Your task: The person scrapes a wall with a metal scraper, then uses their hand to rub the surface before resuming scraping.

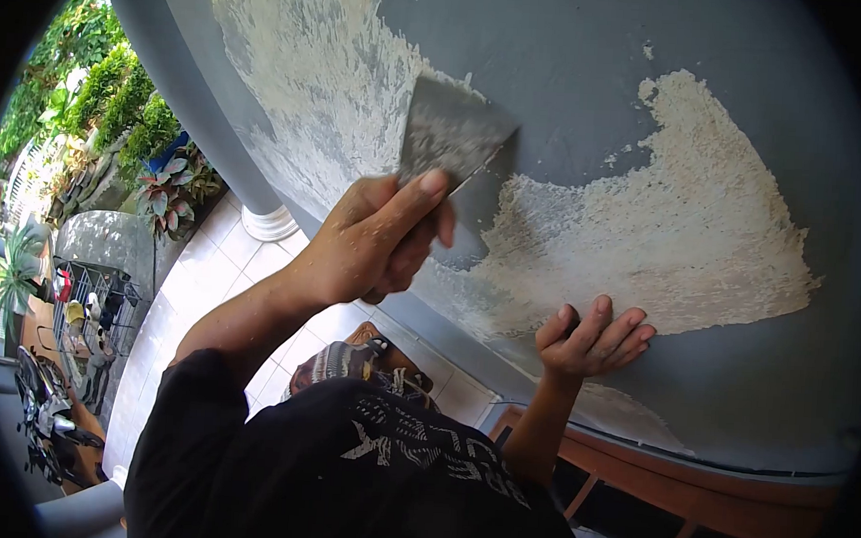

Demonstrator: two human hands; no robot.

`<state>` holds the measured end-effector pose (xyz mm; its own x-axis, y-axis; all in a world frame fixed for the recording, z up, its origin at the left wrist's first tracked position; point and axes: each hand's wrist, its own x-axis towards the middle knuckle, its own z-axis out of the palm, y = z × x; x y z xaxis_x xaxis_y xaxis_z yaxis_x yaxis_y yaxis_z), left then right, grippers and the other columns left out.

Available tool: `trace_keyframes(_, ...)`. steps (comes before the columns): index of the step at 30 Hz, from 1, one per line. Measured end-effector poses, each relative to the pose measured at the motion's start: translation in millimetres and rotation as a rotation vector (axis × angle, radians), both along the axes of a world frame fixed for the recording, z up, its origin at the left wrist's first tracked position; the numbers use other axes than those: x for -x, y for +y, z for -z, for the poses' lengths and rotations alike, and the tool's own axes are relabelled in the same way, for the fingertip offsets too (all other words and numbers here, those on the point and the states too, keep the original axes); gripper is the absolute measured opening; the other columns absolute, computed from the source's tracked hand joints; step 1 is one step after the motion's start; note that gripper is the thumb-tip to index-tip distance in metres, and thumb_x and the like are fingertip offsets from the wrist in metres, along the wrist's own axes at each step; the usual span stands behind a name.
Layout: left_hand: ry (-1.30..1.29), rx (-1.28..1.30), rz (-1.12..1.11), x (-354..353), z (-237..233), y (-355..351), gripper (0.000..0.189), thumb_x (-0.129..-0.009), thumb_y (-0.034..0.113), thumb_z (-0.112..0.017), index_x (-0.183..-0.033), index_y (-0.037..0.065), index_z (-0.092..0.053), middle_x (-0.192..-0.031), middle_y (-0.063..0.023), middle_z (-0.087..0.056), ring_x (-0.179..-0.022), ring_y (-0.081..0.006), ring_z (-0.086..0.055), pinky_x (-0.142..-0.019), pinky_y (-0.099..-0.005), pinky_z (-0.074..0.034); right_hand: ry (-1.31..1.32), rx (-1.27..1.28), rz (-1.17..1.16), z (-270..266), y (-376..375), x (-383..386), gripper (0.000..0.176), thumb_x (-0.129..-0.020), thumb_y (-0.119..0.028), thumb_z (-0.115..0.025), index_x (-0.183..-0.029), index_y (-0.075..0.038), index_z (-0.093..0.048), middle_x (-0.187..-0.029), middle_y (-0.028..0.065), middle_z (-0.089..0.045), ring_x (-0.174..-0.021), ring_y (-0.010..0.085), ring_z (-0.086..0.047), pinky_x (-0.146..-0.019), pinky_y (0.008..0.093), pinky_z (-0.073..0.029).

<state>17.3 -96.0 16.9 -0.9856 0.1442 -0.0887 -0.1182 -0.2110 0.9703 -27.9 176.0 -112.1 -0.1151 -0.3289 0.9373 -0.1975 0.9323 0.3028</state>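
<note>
1. Outdoors, a grey-painted wall (577, 72) is filling the view, showing broad pale patches of bare rough plaster (685, 234) where the paint is missing.
2. Fingers (412, 249) of the left hand (369, 241) are curling tight around the hidden handle of a flat grey metal scraper (452, 134). The thumb is lying along the blade, which is pressing on the wall between the two patches.
3. The right hand (592, 338) is holding nothing, its fingers lying loosely spread against the wall just below the right-hand patch.
4. Further out, a black shirt (342, 479) is covering the body, with a white tiled floor (207, 267), a white column base (269, 224) and green potted plants (167, 192) lying beyond.
5. As a judgement, the blade could be skidding off crumbling plaster towards the bracing right hand nearby. A corner tilted too steeply could be gouging the surface.
6. White lettering (421, 444) on the shirt is showing upside down, and I cannot read it reliably.
</note>
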Motion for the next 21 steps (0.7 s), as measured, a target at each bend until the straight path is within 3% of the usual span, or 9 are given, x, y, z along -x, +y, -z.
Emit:
trace_keyframes(6, -0.125, -0.209, 0.062, -7, 1, -4, 0.052, -0.099, 0.047, -0.038, -0.076, 0.004, -0.056, -0.045, 0.0054, -0.032, -0.034, -0.0038, -0.03, -0.031, -0.0204, -0.024, -0.002, 0.005, -0.001, 3, 0, -1, 0.041, -0.096, -0.033, -0.042, -0.126, -0.007, -0.051, -0.145, 0.0231, -0.033, -0.138, 0.0412, -0.022, -0.113, 0.0503, -0.013)
trace_keyframes(13, -0.104, 0.002, 0.034, -5, 13, -9, 0.052, -0.098, 0.049, -0.039, -0.077, 0.004, -0.056, -0.045, 0.0047, -0.034, -0.033, -0.0044, -0.031, -0.03, -0.0209, -0.023, 0.008, 0.016, 0.0, 0, -3, 3, 0.04, -0.095, -0.032, -0.043, -0.126, -0.007, -0.051, -0.144, 0.023, -0.033, -0.138, 0.041, -0.021, -0.113, 0.0506, -0.013)
trace_keyframes(17, 0.027, -0.037, 0.056, 7, -12, 4, 0.051, -0.098, 0.047, -0.037, -0.078, 0.005, -0.057, -0.043, 0.0041, -0.036, -0.032, -0.0047, -0.033, -0.03, -0.0206, -0.025, -0.015, 0.016, -0.004, 0, -4, -1, 0.039, -0.095, -0.031, -0.043, -0.125, -0.006, -0.052, -0.143, 0.0232, -0.035, -0.138, 0.0408, -0.022, -0.113, 0.0501, -0.014)
trace_keyframes(20, -0.002, -0.037, 0.072, 6, 10, 7, 0.051, -0.098, 0.047, -0.037, -0.077, 0.006, -0.057, -0.042, 0.0038, -0.035, -0.031, -0.0052, -0.034, -0.03, -0.0209, -0.025, -0.034, 0.016, -0.007, 0, -2, -4, 0.038, -0.095, -0.031, -0.043, -0.122, -0.006, -0.055, -0.144, 0.0237, -0.034, -0.137, 0.041, -0.023, -0.113, 0.0501, -0.014)
trace_keyframes(21, -0.055, -0.054, 0.093, 1, 24, 8, 0.051, -0.098, 0.048, -0.037, -0.078, 0.005, -0.056, -0.04, 0.0029, -0.036, -0.031, -0.0058, -0.033, -0.03, -0.0213, -0.025, -0.065, 0.029, -0.003, -7, -5, -11, 0.035, -0.092, -0.025, -0.049, -0.12, -0.005, -0.056, -0.139, 0.0228, -0.039, -0.135, 0.0404, -0.028, -0.111, 0.05, -0.021)
